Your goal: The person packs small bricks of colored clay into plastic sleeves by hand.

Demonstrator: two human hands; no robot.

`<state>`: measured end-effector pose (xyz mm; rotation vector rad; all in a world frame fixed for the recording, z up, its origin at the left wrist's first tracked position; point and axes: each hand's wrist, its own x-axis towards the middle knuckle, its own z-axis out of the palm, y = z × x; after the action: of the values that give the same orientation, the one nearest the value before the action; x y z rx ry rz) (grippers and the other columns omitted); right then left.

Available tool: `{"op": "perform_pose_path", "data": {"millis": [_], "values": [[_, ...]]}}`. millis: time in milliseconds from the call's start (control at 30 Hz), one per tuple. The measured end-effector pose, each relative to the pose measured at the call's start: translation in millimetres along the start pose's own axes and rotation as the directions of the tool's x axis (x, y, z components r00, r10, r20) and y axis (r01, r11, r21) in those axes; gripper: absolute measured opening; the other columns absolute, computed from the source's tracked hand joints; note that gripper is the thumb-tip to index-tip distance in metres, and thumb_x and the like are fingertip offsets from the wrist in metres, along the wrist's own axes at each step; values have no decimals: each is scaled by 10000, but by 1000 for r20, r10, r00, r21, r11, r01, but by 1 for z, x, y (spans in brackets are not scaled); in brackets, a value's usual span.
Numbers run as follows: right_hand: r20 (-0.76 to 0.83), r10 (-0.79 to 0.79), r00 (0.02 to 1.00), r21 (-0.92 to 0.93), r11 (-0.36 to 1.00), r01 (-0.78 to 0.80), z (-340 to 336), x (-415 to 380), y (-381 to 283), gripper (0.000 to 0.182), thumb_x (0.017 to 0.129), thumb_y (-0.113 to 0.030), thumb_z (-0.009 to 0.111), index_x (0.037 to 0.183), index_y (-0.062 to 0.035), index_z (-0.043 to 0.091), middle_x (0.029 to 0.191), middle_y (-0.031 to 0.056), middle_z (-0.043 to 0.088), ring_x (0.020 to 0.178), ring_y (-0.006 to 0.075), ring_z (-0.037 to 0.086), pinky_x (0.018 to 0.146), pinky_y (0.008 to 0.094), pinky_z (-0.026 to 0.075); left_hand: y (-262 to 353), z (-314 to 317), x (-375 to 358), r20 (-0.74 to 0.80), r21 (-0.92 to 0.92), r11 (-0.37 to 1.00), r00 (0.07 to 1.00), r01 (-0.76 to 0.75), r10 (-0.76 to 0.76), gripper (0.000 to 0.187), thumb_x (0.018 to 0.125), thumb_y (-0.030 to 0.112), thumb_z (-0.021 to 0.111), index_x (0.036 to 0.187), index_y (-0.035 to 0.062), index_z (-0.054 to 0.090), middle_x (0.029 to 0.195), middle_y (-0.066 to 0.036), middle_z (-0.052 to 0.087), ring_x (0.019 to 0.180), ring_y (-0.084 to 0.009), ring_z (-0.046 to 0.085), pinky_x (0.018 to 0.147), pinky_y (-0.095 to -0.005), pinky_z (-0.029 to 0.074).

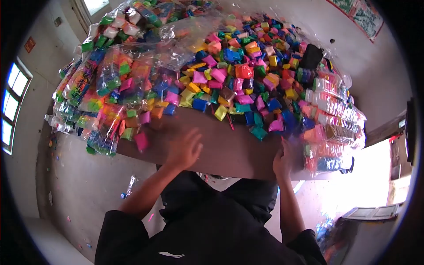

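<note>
Loose packets (217, 74) heaped upper centre, likely for hand room at table (240, 154) front.
We see left hand (183, 149) loosely spread, centre-left; right hand (283, 160) beside stacked packs (329, 148), centre-right, blurred, grip we can't tell.

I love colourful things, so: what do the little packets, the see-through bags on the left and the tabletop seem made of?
Little packets: probably thin plastic film, glossy, as the creases and glints suggest.
See-through bags: apparently clear, shiny plastic, judging by wrinkles and bright reflections.
Tabletop: smooth, plain brown; perhaps laminate or painted wood, I can't tell.
</note>
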<state>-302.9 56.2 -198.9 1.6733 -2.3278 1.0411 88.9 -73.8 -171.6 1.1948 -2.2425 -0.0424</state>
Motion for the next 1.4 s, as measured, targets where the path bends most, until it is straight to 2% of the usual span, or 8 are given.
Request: {"op": "perform_pose_path", "data": {"millis": [133,200,500,933,1100,1200,1333,1400], "values": [[-40,15,999,-47,999,-17,-9,5,-12,484,878,4,585,1361,27,597,1417,218,571,1286,407,551,1114,463,431,20,5,12,112,-318,908,941,-271,320,270,929,174,680,1176,63,682,1342,-156,612,1201,-357,613,1001,-495,508],[-48,20,999,-93,995,-24,-7,5,-12,499,866,-1,592,1364,28,597,1424,216,566,1291,410,546,1113,466,431,-3,17,15,32,-12,998,998,60,-59,264,906,155,697,1152,60,685,1305,-144,625,1172,-360,621,983,-486,513],[-26,-64,998,-48,997,62,0,5,1,368,849,-1,593,1205,39,677,1309,182,643,1245,382,565,1089,466,447,22,35,28,64,-146,982,989,-121,131,282,879,123,710,1153,67,671,1238,-128,633,1113,-358,636,936,-482,512],[-87,-90,992,27,995,92,-6,9,-7,310,867,18,593,1162,14,688,1280,176,658,1154,390,623,1031,451,494,35,91,98,-81,-195,980,994,50,-67,445,833,232,838,1172,16,647,1174,-173,642,1095,-373,641,887,-445,539],[221,13,975,486,865,-122,-2,-17,-67,307,893,-42,721,1191,14,673,1213,148,683,1018,313,698,915,363,548,84,13,51,230,-626,746,968,225,-100,371,856,56,780,1197,10,642,1108,-191,671,973,-304,710,799,-374,570],[457,43,888,815,380,-438,-1,-20,-141,442,950,-54,735,1358,-3,572,1121,78,677,1022,138,656,860,269,540,95,12,20,204,-722,686,976,95,80,374,876,1,749,1232,20,634,1105,-167,688,938,-239,722,793,-333,575],[609,6,793,589,667,-457,-2,-20,-150,354,942,-38,736,1275,10,626,1061,75,705,926,130,674,827,275,548,117,1,-14,245,-843,464,962,272,-119,353,916,2,728,1252,3,618,1108,-124,695,919,-167,713,796,-301,576],[596,26,803,543,724,-426,-3,-29,-153,315,941,-35,734,1240,16,645,1036,72,713,915,125,676,819,279,550,114,5,-30,592,-805,-76,785,589,-184,306,966,33,698,1253,-15,604,1074,-82,702,911,-118,696,793,-276,570]]}}
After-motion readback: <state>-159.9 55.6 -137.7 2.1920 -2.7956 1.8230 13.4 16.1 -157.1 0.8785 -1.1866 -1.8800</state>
